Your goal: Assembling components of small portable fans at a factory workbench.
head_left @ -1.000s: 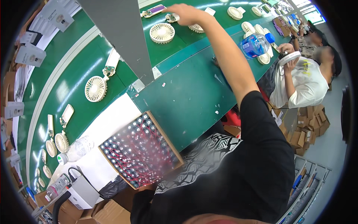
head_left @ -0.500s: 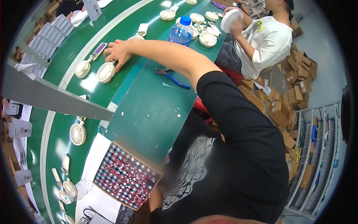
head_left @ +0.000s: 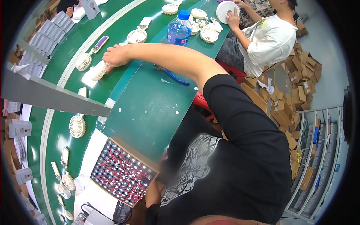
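A: Where was the right hand (head_left: 117,56)?
B: Stretched across the green conveyor belt (head_left: 112,22), fingers closed around a white fan grille (head_left: 98,71).
A: The left hand?
B: Hidden from view.

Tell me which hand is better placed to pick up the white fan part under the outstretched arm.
Right. The right hand rests on the white fan part on the green belt; the left hand is back by the battery tray.
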`<action>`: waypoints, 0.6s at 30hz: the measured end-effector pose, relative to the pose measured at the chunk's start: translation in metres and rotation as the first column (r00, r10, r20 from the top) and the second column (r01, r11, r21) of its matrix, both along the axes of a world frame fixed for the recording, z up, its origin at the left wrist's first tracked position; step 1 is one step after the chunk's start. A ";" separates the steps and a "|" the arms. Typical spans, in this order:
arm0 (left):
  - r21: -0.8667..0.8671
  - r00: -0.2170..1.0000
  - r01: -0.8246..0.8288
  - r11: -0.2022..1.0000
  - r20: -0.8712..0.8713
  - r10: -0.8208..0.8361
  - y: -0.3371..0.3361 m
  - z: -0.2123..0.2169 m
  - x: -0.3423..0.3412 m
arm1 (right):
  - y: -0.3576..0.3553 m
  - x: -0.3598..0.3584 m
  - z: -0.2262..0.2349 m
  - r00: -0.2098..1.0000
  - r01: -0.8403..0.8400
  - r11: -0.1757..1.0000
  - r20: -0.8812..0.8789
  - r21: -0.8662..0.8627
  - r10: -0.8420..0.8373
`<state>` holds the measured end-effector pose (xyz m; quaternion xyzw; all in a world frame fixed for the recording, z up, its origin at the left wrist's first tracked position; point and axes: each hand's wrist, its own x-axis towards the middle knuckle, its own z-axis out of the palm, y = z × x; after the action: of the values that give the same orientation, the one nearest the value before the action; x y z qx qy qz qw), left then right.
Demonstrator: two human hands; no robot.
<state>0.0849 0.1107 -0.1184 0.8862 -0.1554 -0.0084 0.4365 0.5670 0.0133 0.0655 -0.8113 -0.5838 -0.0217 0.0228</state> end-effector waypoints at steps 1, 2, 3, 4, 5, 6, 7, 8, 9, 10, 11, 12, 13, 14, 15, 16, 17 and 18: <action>-0.007 1.000 -0.008 1.000 -0.029 0.008 0.001 -0.004 -0.003 | 0.002 -0.007 0.006 1.000 -0.007 1.000 -0.004 0.001 0.007; -0.014 0.998 -0.016 1.000 -0.057 0.015 0.002 -0.010 -0.006 | 0.003 -0.014 0.013 0.999 -0.005 0.999 0.033 0.051 0.003; -0.020 0.996 -0.024 1.000 -0.085 0.022 0.003 -0.017 -0.009 | 0.001 -0.023 0.023 0.998 -0.006 0.995 0.069 0.102 -0.001; -0.017 0.997 -0.014 1.000 -0.082 0.013 0.007 -0.028 -0.007 | -0.008 -0.030 0.032 0.994 0.008 0.988 0.110 0.154 -0.025; 0.019 0.999 -0.003 1.000 -0.041 0.004 0.011 -0.041 -0.004 | -0.021 -0.039 0.039 0.993 0.020 0.987 0.112 0.157 -0.038; 0.052 1.000 -0.025 0.998 -0.004 0.026 0.011 -0.053 -0.009 | -0.027 -0.054 0.043 0.989 0.021 0.981 0.137 0.191 -0.048; 0.085 0.998 -0.047 0.995 0.034 0.044 0.012 -0.063 -0.017 | -0.036 -0.070 0.047 0.985 0.024 0.974 0.161 0.226 -0.061; 0.083 0.998 -0.051 0.995 0.038 0.048 0.011 -0.060 -0.017 | -0.049 -0.083 0.050 0.978 0.038 0.965 0.189 0.260 -0.089; 0.082 0.999 -0.053 0.995 0.001 0.053 0.009 -0.057 -0.017 | -0.061 -0.098 0.052 0.978 0.032 0.965 0.192 0.259 -0.084; 0.083 0.997 -0.057 0.995 -0.038 0.060 0.007 -0.051 -0.019 | -0.073 -0.115 0.053 0.978 0.027 0.959 0.192 0.282 -0.084; 0.085 0.994 -0.063 0.994 -0.078 0.070 0.005 -0.047 -0.021 | -0.084 -0.133 0.053 0.979 0.019 0.952 0.190 0.306 -0.080; 0.088 0.993 -0.076 0.993 -0.081 0.083 0.002 -0.049 -0.025 | -0.095 -0.151 0.051 0.980 0.000 0.950 0.191 0.311 -0.063; 0.065 0.967 -0.080 0.995 -0.236 0.093 0.000 -0.053 -0.022 | -0.109 -0.166 0.049 0.979 -0.005 0.949 0.195 0.316 -0.060; 0.045 0.916 -0.089 0.995 -0.389 0.100 -0.002 -0.058 -0.019 | -0.121 -0.182 0.045 0.979 -0.005 0.947 0.193 0.320 -0.060; 0.023 0.829 -0.155 0.988 -0.541 0.143 -0.009 -0.062 -0.032 | -0.120 -0.200 0.036 0.990 -0.012 0.961 0.138 0.276 -0.027; 0.024 0.821 -0.180 0.983 -0.547 0.164 -0.022 -0.025 -0.015 | -0.126 -0.207 0.029 0.996 0.001 0.974 0.090 0.229 -0.023; -0.034 0.754 -0.192 0.981 -0.644 0.125 -0.029 0.013 0.004 | -0.134 -0.211 0.024 0.997 -0.008 0.973 0.082 0.232 -0.012; -0.088 0.670 -0.240 0.967 -0.736 0.099 -0.031 0.051 0.009 | -0.133 -0.218 0.019 0.999 0.019 0.976 0.045 0.217 -0.029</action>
<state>0.0937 0.0800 -0.0677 0.7782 0.1133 -0.3035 0.5381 0.3492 -0.1196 0.0846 -0.8101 -0.5686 -0.1049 0.0969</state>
